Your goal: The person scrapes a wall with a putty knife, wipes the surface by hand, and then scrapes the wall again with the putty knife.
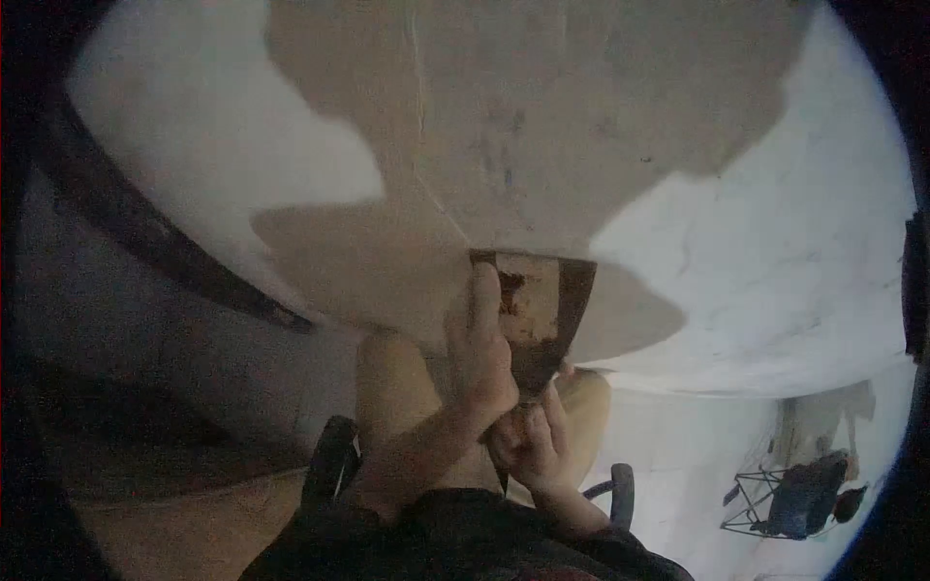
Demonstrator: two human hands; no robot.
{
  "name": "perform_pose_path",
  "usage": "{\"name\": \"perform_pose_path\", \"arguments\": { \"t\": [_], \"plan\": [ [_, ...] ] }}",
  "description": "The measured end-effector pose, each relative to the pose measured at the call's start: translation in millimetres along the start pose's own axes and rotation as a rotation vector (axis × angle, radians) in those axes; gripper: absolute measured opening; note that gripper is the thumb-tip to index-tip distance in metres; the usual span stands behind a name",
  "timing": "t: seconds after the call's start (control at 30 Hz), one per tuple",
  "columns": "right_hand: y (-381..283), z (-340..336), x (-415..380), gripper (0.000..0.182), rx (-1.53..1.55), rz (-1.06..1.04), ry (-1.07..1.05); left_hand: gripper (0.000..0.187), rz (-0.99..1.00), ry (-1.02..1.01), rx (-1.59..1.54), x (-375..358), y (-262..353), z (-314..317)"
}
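Note:
A broad putty knife (573, 300) with a dark, tapering blade is held over my lap, its wide end pointing away from me. A pale patch with rusty brown marks shows on the blade. My right hand (531, 445) is closed around the narrow handle end, which the fingers mostly hide. Along the blade's left side lies my left hand (481, 349), its fingers stretched out and touching the edge. The blade's wide end overlaps the near part of a white surface (765, 261) in this view.
A large shadow falls across the white surface. At left runs a dark strip (184, 237). Armrests (622, 496) flank my seat, and my knees (392, 373) are under the hands. A dark folding chair (809, 499) stands at lower right.

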State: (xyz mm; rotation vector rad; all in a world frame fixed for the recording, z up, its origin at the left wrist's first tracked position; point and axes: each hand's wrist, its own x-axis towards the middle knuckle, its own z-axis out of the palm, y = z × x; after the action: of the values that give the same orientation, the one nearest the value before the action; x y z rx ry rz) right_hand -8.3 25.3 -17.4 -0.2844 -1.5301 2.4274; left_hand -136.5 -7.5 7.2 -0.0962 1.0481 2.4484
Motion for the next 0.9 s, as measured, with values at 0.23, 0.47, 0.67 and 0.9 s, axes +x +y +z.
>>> {"name": "perform_pose_path", "arguments": {
  "t": [0.23,0.47,0.67,0.9],
  "plan": [
    [-1.6,10.3,8.1,0.051,-0.001,-0.051,-0.075,0.056,0.007,0.007,0.067,-9.6,28.3,13.4],
    [-13.8,19.3,3.6,0.054,-0.061,-0.041,-0.048,0.057,0.064,0.086,0.126,-8.8,25.5,12.0],
    [-18.0,37.4,4.0,0.052,-0.084,-0.055,-0.019,0.064,0.136,0.052,0.066,-4.2,25.0,4.3],
    [-17.8,49.2,10.2,0.053,-0.173,-0.076,0.02,0.052,-0.072,-0.003,-0.031,-12.7,66.0,14.7]
  ]
}}
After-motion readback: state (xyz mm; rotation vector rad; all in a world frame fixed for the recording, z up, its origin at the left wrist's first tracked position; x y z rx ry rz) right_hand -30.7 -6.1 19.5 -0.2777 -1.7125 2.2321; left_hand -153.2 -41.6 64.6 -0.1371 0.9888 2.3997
